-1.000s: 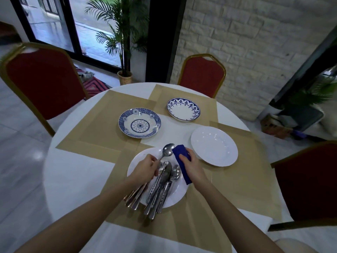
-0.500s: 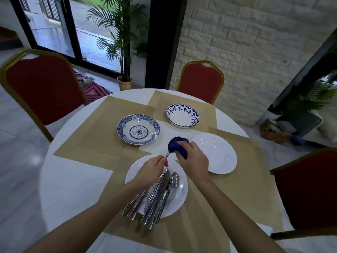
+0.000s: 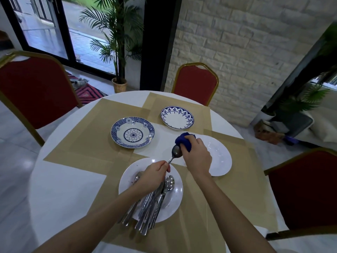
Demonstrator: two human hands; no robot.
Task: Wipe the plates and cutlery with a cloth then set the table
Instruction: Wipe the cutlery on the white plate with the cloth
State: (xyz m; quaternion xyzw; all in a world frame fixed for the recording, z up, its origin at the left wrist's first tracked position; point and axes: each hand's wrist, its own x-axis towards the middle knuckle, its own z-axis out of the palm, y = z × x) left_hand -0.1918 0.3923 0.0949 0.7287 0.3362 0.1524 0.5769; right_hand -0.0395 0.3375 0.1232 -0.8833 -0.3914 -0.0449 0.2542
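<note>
The left hand (image 3: 153, 177) hides most of the spoon (image 3: 176, 151)'s handle; only a short stretch and the bowl show beyond the knuckles. Its grip is clamped on that handle, with the spoon raised between the two white plates. The right hand (image 3: 196, 154) covers much of the blue cloth (image 3: 183, 141); its grip is closed round the bunched fabric, which touches the far side of the spoon's bowl. The same hand and wrist block the near left part of the second white plate (image 3: 221, 157).

The remaining cutlery (image 3: 155, 203) lies heaped on the near white plate (image 3: 176, 198), handles overhanging its front rim. The left hand and forearm cover some of the upper ends, so apart from a spoon or two I cannot tell which pieces are which.

Farther back on the tabletop (image 3: 60, 189), on tan placemats (image 3: 91, 136), sit a blue-patterned plate (image 3: 132, 132) and a blue-rimmed plate (image 3: 177, 119). Red chairs (image 3: 196, 81) ring the tabletop, two cut off by the frame edges. A potted palm (image 3: 119, 52) stands by the window.
</note>
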